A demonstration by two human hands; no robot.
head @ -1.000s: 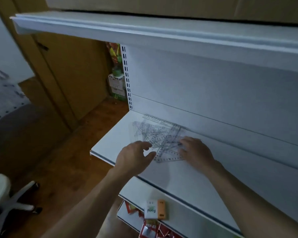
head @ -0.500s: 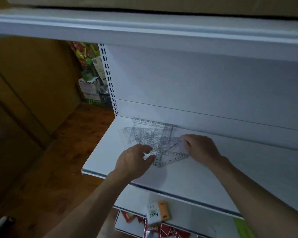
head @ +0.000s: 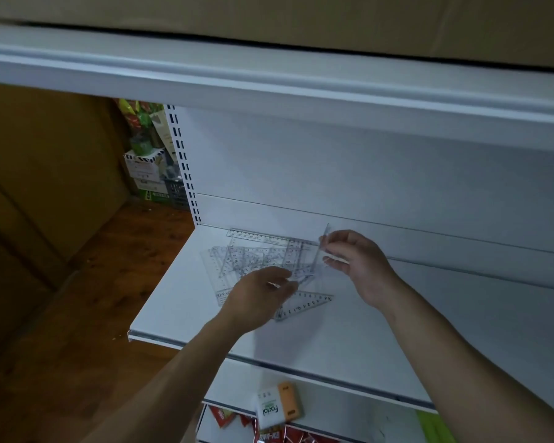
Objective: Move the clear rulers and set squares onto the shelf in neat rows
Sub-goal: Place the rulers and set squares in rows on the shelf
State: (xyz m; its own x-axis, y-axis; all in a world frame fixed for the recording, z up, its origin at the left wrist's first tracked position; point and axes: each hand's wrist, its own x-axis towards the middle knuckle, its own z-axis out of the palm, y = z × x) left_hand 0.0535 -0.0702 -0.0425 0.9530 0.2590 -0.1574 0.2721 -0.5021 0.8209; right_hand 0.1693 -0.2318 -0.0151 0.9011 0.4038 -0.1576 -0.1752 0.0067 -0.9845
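Shelf (head: 179, 310) bears 1 ruler pile (head: 253, 260); right hand (head: 362, 266) pinches 1 ruler (head: 325, 234).

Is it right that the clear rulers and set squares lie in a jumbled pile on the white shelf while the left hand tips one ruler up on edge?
Not quite: the head view shows the right hand pinching the ruler up on edge; the left hand is down at the jumbled pile on the white shelf.

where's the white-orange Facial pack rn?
Head view, bottom centre: the Facial pack lies on the lower shelf, one level below the ruler pile, just above the red packets.
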